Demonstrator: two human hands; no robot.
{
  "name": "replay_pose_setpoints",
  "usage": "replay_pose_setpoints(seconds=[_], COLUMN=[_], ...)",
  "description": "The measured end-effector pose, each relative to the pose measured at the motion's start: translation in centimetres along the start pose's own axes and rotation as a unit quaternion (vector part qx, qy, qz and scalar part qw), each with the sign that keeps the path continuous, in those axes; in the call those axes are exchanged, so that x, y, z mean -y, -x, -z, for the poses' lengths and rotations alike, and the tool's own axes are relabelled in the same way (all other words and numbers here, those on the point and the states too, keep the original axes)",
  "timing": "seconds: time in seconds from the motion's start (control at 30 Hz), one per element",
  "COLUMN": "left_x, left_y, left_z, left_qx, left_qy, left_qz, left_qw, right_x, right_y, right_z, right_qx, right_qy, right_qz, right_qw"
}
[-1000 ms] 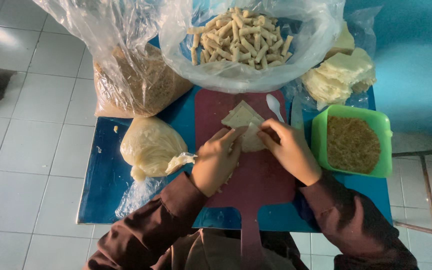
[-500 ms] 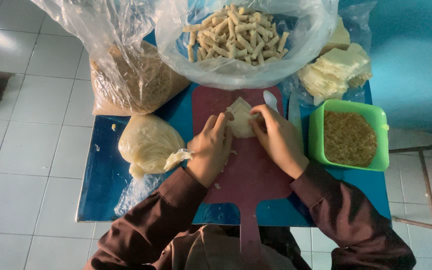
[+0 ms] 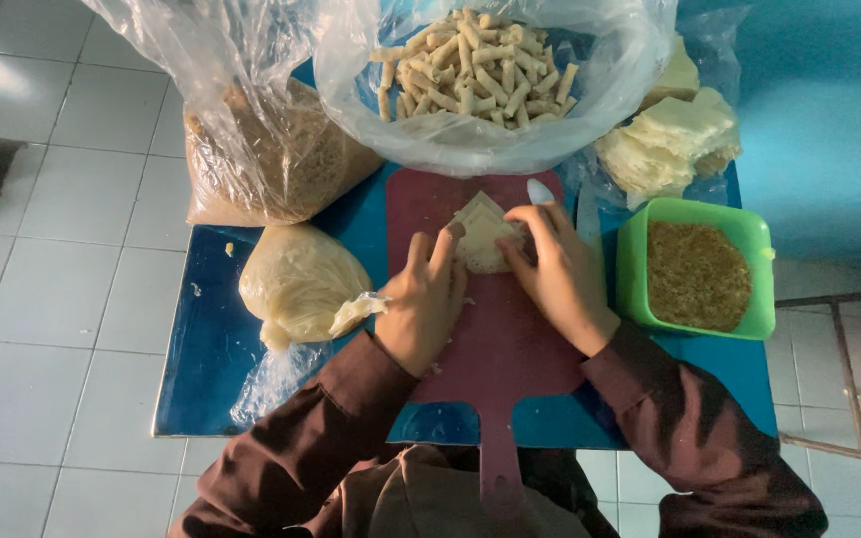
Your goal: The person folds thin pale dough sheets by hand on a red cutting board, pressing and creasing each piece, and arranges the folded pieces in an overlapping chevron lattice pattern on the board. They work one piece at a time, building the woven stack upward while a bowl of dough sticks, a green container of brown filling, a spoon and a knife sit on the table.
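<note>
thin pale dough wrapper (image 3: 481, 239) is lying matt on smooth maroon plastic board (image 3: 495, 339); glossy clear plastic bags (image 3: 470, 149) are crinkling along the glossy blue worktop's (image 3: 201, 349) far edge.

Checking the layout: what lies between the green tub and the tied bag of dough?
In the head view, the red board, with both hands folding a wrapper.

Under the left hand (image 3: 429, 304) lies a dark red cutting board (image 3: 490, 349) on a blue table (image 3: 201, 349). Just right of the right hand (image 3: 555, 274) stands a green tub (image 3: 640, 289) of brown filling (image 3: 698, 274).
</note>
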State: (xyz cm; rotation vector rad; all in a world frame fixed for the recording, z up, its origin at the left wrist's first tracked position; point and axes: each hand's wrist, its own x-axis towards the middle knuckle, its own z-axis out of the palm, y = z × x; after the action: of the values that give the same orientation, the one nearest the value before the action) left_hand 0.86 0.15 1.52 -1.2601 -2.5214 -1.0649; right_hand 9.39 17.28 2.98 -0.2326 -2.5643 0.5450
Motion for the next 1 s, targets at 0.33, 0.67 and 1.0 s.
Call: replay_pose_setpoints(seconds=[0.33,0.67,1.0], left_x=[-1.7,1.8,0.0], left_y=[7.7,6.6,6.6], left_z=[4.4,6.7,7.3], left_qx=[0.099,-0.046,0.033], left_qy=[-0.024,-0.103,0.009], left_qz=[0.115,0.083,0.067], left_qw=[0.988,0.99,0.997], right_x=[1.1,1.1,0.6], right_y=[0.1,0.2,0.7], right_z=[2.1,2.0,1.9], right_qx=[-0.02,-0.021,-0.019], right_qy=[-0.086,-0.095,-0.119], right_qz=[0.003,0.026,0.018], right_qw=[0.996,0.995,0.993])
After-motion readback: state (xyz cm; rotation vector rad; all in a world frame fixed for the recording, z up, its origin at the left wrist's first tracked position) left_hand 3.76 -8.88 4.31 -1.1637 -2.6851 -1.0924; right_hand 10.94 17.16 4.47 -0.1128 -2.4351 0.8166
